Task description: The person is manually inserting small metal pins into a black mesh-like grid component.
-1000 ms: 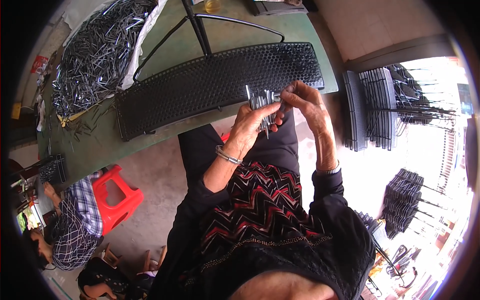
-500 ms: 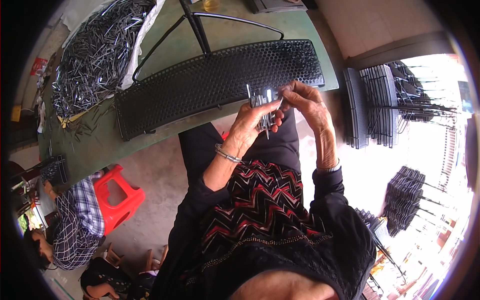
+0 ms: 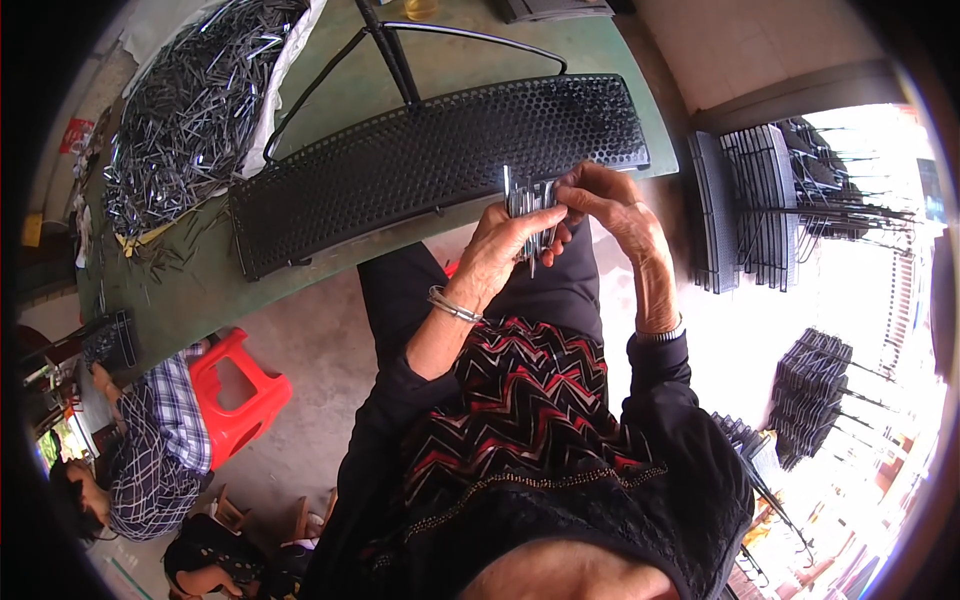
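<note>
A bundle of thin metal strips (image 3: 532, 205) stands in my left hand (image 3: 500, 243), whose thumb is pressed across its front. One strip sticks up above the others at the bundle's left side. My right hand (image 3: 606, 203) is closed in a pinch at the bundle's upper right edge, its fingertips on a metal strip there; the strip's end is mostly hidden by the fingers. Just beyond both hands lies a long black perforated metal panel (image 3: 430, 160) with a tubular frame (image 3: 397, 62), resting on the green table (image 3: 330, 285).
A heap of loose dark metal strips (image 3: 200, 110) lies in a white sack at the table's far left. Black racks (image 3: 757, 210) stand at the right, with stacked black parts (image 3: 810, 400) below them. A person in a checked shirt (image 3: 150, 460) is beside a red stool (image 3: 240, 390) at lower left.
My right fingertips have moved slightly left and up against the bundle; the strip that showed at them is now mostly covered. The bundle is turned a little more upright in my left hand.
</note>
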The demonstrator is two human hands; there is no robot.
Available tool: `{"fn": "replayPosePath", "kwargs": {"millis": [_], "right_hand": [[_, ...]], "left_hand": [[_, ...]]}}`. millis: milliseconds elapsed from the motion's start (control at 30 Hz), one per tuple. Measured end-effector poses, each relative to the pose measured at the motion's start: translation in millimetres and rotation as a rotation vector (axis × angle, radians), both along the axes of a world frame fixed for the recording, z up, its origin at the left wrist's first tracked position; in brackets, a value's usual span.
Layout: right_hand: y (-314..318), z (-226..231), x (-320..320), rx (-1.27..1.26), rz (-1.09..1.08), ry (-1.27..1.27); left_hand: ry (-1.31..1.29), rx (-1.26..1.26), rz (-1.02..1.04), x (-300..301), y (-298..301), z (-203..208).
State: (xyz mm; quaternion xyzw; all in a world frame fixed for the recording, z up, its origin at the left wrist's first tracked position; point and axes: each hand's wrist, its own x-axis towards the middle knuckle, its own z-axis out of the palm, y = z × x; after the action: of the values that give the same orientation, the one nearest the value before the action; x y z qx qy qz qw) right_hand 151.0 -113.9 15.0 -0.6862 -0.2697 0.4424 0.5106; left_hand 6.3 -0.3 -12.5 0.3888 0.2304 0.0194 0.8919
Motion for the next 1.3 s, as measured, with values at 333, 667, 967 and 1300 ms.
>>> {"fn": "replayPosePath", "kwargs": {"millis": [333,667,967,1300], "right_hand": [[1.4,-0.2,2.3,-0.01,-0.079,-0.021],[-1.0,-0.2,4.4,0.031,-0.07,0.003],[-3.0,6.1,14.0,0.139,-0.347,-0.246],[24.4,-17.7,45.4,0.203,-0.645,-0.719]], "left_hand": [[0.039,-0.082,0.101,3.5,-2.7,-9.9],[0.081,-0.07,0.066,2.8,1.0,-9.3],[0.095,-0.256,0.143,5.4,1.6,-14.8],[0.073,-0.389,0.189,10.4,-5.1,-31.1]]}}
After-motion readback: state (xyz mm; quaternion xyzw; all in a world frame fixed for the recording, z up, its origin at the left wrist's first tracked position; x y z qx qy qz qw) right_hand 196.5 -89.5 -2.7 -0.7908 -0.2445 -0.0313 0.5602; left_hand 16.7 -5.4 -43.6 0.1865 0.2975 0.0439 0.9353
